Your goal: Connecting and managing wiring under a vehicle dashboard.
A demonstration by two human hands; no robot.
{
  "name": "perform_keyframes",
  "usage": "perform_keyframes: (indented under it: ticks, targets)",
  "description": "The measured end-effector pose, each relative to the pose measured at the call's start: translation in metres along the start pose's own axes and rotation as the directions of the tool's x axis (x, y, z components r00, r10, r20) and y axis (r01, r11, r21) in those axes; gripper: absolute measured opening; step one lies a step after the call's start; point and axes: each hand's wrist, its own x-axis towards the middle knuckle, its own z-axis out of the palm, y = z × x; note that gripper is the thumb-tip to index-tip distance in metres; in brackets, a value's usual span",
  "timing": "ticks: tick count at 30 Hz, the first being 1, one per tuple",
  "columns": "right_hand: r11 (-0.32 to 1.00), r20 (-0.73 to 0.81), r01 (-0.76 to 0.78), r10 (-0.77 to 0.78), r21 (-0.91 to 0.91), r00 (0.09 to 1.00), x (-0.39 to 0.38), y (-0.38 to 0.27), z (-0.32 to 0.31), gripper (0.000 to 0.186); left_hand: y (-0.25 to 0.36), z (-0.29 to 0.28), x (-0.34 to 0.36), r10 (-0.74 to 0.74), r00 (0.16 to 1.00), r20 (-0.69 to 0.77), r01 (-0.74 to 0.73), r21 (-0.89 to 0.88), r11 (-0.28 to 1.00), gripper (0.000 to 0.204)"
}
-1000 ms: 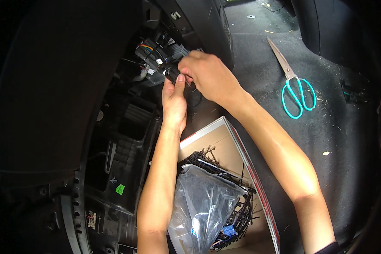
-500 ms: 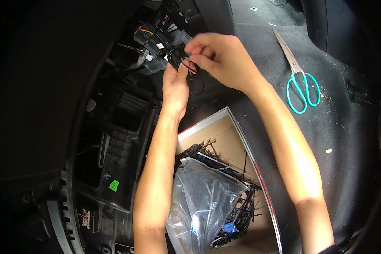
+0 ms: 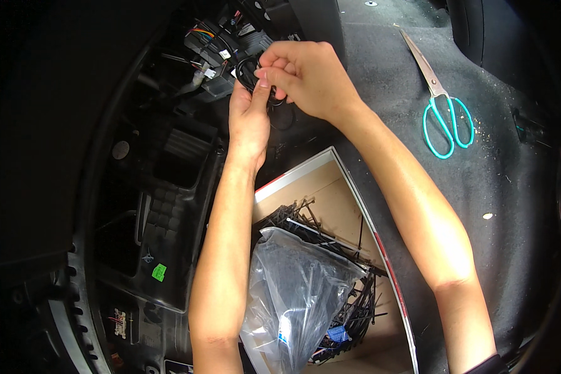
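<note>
A coiled black cable (image 3: 246, 70) is held up by both hands in front of an open panel. My left hand (image 3: 250, 115) is closed round the lower part of the coil, thumb on top. Against the coil's right side, my right hand (image 3: 311, 78) pinches with thumb and forefinger, and its other fingers are curled in. A loose end of the cable hangs below the hands. Exactly what the right fingertips grip is partly hidden. Behind the coil sit dark modules with connectors and coloured wires (image 3: 202, 32).
Below the hands stands an open cardboard box (image 3: 346, 177) with black cable ties (image 3: 361, 311) and a clear plastic bag (image 3: 293, 274). Scissors with teal handles (image 3: 439, 128) lie on the dark carpet at right. A black plastic trim panel (image 3: 168, 249) is at left.
Both hands have moved slightly left and up with the cable coil. My right fingers have closed in nearer to the left thumb. The whole view has shifted a little.
</note>
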Motion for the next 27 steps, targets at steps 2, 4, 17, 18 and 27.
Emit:
perform_keyframes:
  ticks: [2,4,17,18,27]
  targets:
    - [0.999,0.011,-0.024,0.025,-0.040,1.000,0.002,-0.002,-0.002,0.009,0.001,-0.002,0.000,-0.011,1.000,0.006,0.011,0.025,1.000,0.030]
    - [0.971,0.024,0.149,-0.147,-0.189,0.989,0.008,0.004,-0.004,0.010,0.002,0.001,0.000,-0.009,0.998,0.055,0.013,-0.071,0.997,0.032]
    - [0.935,0.378,-0.336,0.354,-0.115,0.855,-0.011,-0.012,-0.044,0.021,-0.003,-0.002,0.008,-0.035,0.999,-0.029,0.027,-0.235,0.972,0.013]
    - [0.889,0.463,-0.371,0.457,-0.270,0.759,-0.017,-0.007,-0.045,0.024,-0.002,-0.003,0.007,-0.036,0.999,-0.023,0.028,-0.273,0.962,0.013]
    - [0.854,0.372,-0.520,0.490,-0.021,0.788,-0.042,0.033,-0.012,0.020,0.007,0.000,-0.001,-0.046,0.993,-0.109,0.030,-0.145,0.989,0.014]
